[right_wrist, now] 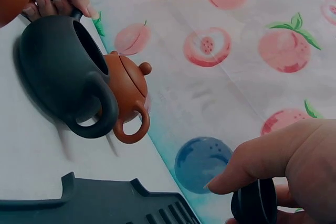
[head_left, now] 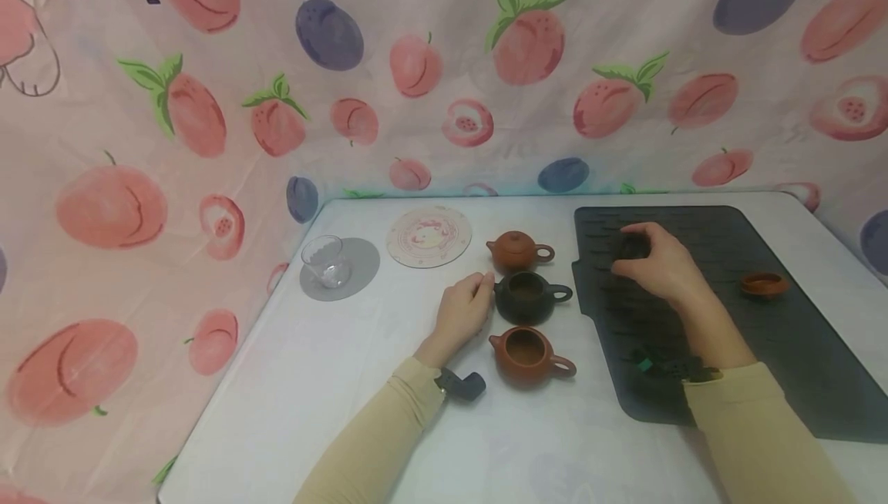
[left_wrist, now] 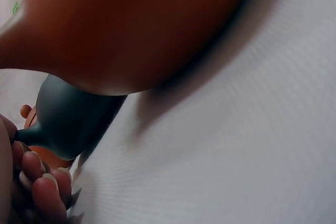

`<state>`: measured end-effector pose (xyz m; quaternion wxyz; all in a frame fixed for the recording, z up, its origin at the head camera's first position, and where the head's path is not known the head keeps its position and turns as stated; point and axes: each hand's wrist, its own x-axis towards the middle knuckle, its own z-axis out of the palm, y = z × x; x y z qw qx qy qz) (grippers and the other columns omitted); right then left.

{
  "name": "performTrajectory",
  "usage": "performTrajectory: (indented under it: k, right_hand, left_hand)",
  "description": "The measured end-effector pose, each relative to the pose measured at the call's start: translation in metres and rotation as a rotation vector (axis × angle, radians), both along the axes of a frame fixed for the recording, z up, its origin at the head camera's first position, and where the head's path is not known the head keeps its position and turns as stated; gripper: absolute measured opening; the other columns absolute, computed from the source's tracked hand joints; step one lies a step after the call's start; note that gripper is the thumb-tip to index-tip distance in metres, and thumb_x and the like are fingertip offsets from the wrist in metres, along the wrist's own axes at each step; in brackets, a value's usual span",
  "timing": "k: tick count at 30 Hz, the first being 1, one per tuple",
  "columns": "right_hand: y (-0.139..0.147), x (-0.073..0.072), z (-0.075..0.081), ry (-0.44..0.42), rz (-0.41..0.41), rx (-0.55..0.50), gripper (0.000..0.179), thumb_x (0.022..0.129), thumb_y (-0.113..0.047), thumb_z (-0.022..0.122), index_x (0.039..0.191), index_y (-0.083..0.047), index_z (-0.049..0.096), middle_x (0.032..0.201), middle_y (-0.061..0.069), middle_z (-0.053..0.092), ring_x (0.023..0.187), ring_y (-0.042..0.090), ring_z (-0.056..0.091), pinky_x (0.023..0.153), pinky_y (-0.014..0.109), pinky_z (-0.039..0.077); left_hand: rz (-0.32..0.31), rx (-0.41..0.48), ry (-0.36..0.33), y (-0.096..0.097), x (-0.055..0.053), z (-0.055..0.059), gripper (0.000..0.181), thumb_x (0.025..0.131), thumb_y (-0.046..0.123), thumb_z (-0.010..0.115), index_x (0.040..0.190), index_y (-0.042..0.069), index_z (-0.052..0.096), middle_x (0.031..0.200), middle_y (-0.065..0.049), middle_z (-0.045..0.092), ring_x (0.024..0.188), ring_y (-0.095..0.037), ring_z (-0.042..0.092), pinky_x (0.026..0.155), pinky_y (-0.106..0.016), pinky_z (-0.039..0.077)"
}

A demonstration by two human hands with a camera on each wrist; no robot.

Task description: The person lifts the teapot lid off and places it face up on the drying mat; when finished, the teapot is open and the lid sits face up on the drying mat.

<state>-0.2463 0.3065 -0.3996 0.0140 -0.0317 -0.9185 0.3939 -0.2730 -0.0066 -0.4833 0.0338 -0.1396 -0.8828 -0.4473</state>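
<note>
My left hand (head_left: 461,310) pinches the spout of a black teapot (head_left: 525,311), which stands lidless on the white table. In the left wrist view the curled fingers (left_wrist: 44,192) sit right at the spout tip. Over the dark tray (head_left: 728,357), my right hand (head_left: 662,267) holds a small black lid (right_wrist: 254,203) between thumb and fingers. A reddish-brown teapot (head_left: 525,361) without its lid stands nearer me, and a lidded brown teapot (head_left: 516,251) stands behind the black one. All three handles point right.
A small brown lid (head_left: 763,285) lies on the tray's right part. At the back left, a clear glass cup (head_left: 326,263) stands on a grey round mat (head_left: 364,261), beside a patterned round mat (head_left: 429,236). A fruit-print cloth (head_left: 416,126) hangs behind the table.
</note>
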Motion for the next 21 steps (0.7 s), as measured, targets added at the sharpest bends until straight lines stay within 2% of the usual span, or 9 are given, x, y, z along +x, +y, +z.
performTrajectory:
  k: [8, 14, 21]
  right_hand:
    - [0.009, -0.002, -0.005, 0.002, -0.03, 0.021, 0.071, 0.092, -0.017, 0.069, 0.151, 0.003, 0.034, 0.156, 0.037, 0.027, 0.139, 0.059, 0.027, 0.103, 0.075, 0.027]
    - [0.02, -0.002, -0.006, 0.022, -0.012, 0.027, 0.066, 0.092, -0.014, 0.069, 0.149, 0.001, 0.038, 0.155, 0.037, 0.028, 0.138, 0.058, 0.028, 0.101, 0.073, 0.028]
    - [0.032, 0.002, -0.002, 0.006, -0.013, 0.103, 0.065, 0.092, -0.013, 0.068, 0.146, 0.005, 0.038, 0.148, 0.043, 0.031, 0.133, 0.061, 0.031, 0.099, 0.073, 0.03]
  left_hand:
    - [0.001, 0.006, 0.006, 0.0, 0.0, -0.002, 0.043, 0.11, 0.042, 0.043, 0.076, 0.017, 0.054, 0.063, 0.003, 0.052, 0.058, -0.015, 0.051, 0.054, -0.031, 0.039]
    - [-0.005, 0.009, -0.001, -0.001, 0.0, -0.003, 0.044, 0.109, 0.045, 0.041, 0.078, 0.017, 0.055, 0.064, 0.003, 0.052, 0.057, -0.014, 0.051, 0.054, -0.031, 0.039]
    - [-0.006, 0.011, 0.0, -0.001, -0.001, -0.001, 0.044, 0.109, 0.045, 0.041, 0.078, 0.017, 0.055, 0.064, 0.003, 0.053, 0.056, -0.014, 0.052, 0.053, -0.03, 0.04]
